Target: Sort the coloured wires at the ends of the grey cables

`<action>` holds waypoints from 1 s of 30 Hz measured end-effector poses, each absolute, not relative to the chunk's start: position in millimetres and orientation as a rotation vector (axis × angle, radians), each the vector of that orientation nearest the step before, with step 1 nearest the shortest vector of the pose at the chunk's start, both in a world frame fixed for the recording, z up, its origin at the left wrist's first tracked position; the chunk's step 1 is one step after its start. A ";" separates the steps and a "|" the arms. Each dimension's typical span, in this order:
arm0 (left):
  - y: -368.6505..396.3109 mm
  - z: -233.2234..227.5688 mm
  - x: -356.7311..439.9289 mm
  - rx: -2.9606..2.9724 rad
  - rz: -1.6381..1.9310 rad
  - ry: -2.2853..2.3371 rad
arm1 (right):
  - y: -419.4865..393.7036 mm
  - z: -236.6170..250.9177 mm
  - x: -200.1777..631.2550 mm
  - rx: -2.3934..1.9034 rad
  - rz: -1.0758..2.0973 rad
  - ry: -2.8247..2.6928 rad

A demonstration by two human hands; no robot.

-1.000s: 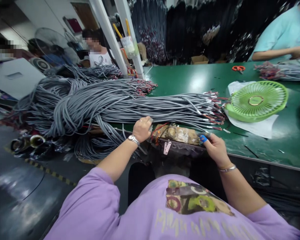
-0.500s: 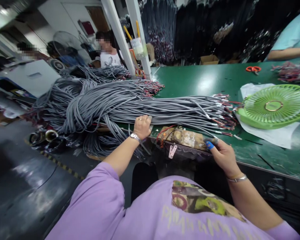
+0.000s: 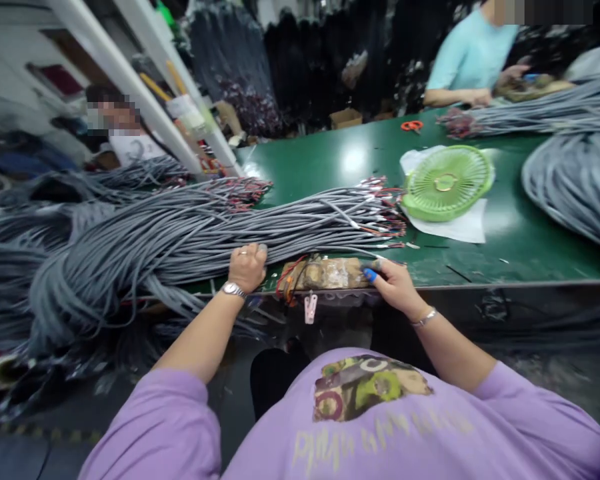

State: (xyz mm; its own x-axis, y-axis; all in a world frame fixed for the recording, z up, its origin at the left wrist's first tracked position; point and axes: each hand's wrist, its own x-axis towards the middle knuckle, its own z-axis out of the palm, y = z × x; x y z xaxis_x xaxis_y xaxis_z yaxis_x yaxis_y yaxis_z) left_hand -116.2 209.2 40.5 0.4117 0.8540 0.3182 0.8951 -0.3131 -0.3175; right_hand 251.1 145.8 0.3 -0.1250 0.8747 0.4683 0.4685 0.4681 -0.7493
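A thick bundle of grey cables [image 3: 300, 223] lies along the green workbench, its stripped ends with red, white and dark wires pointing right. My left hand [image 3: 249, 267], with a ring and a wristwatch, is closed at the bundle's near edge around grey cable; its palm side is hidden. My right hand [image 3: 395, 285] pinches near the white-tipped end of one cable at the bench's front edge. Blue tape wraps its thumb. Between my hands sits a tape-covered block [image 3: 335, 272] with red and black wires at its left end, and a pink clothespin [image 3: 310, 309] hangs below.
A green fan [image 3: 447, 183] lies on white paper [image 3: 460, 225] right of the cable ends. Orange-handled scissors [image 3: 411, 126] rest farther back. More cables [image 3: 575, 180] are coiled at right. Across the bench a person in a light-blue shirt [image 3: 473, 50] works; another person sits behind the white posts [image 3: 130, 80].
The view has swung to the right, bringing the coiled cables and more of the blue-shirted person into sight. Both my hands keep nearly the same places at the bundle and the block.
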 end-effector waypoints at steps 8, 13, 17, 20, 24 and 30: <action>219.2 63.1 -131.2 -2.277 -0.039 -1.368 | 146.1 0.2 247.8 -1.121 0.539 -1.731; 216.3 93.1 -137.6 -2.155 -0.131 -1.515 | 144.6 -0.9 250.6 -1.095 0.532 -1.743; 207.6 93.5 -121.6 -2.245 0.048 -1.565 | 144.4 -2.0 252.3 -1.099 0.533 -1.739; 200.8 78.6 -95.3 -2.327 0.193 -1.507 | 144.5 -2.2 253.0 -1.081 0.551 -1.750; 199.1 63.1 -54.1 -2.365 0.087 -1.556 | 144.7 -2.4 253.2 -1.094 0.559 -1.747; 222.1 103.8 -37.1 -2.432 0.182 -1.699 | 144.5 -1.8 253.2 -1.072 0.520 -1.762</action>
